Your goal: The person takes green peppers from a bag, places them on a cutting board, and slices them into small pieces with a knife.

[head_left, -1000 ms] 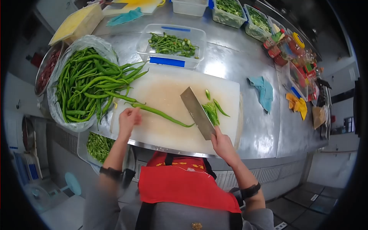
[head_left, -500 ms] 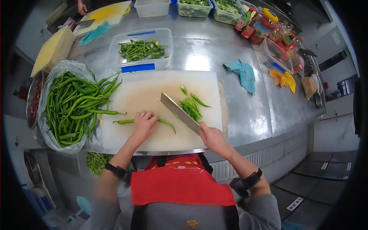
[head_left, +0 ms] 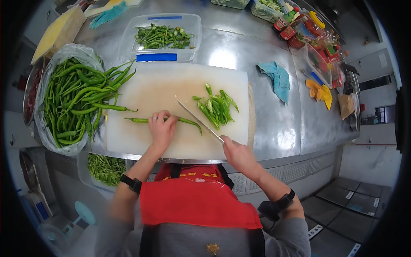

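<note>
In the head view, a white cutting board (head_left: 171, 92) is seen at the middle of the frame on a steel desk (head_left: 274, 128). A long green pepper (head_left: 188, 121) lies across the lower middle of the board and is pressed down by the left hand (head_left: 162, 127), whose grip is laid flat over the pepper's middle, fingers curled on it. The pepper's stem end sticks out to the left of the hand and its tip to the right.

A knife (head_left: 200, 122) is held by the right hand (head_left: 237, 154), the grip wrapped tight around the handle at the board's lower right edge. The blade is seen edge-on, and its front part lies over the pepper just right of the left hand.

A small heap of cut peppers (head_left: 216, 105) rests on the board just above and right of the blade. A bag of whole peppers (head_left: 75, 96) fills the left of the frame, touching the board's left edge. A clear tub (head_left: 160, 38) with pepper pieces stands above the board, near the top. A blue cloth (head_left: 277, 79) lies on the desk right of the board.
</note>
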